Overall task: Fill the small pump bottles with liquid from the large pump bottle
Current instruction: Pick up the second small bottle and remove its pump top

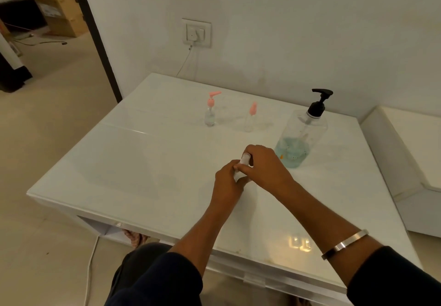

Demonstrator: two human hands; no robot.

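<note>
A large clear pump bottle (301, 134) with a black pump and some blue liquid at its bottom stands at the right of the white table (143, 162). Two small clear bottles with pink pumps stand further back: one (210, 112) at the left with a little liquid, another (250, 118) to its right. Both hands meet at the table's middle around a third small pale bottle (243, 162), mostly hidden. My left hand (226, 181) grips its lower part. My right hand (265, 167) wraps its top.
A wall socket (196, 33) with a plug and cable sits behind the table. A white bench (405, 153) stands at the right. An open doorway at the left shows a cardboard box (62, 12). A metal bangle (343, 243) is on my right wrist.
</note>
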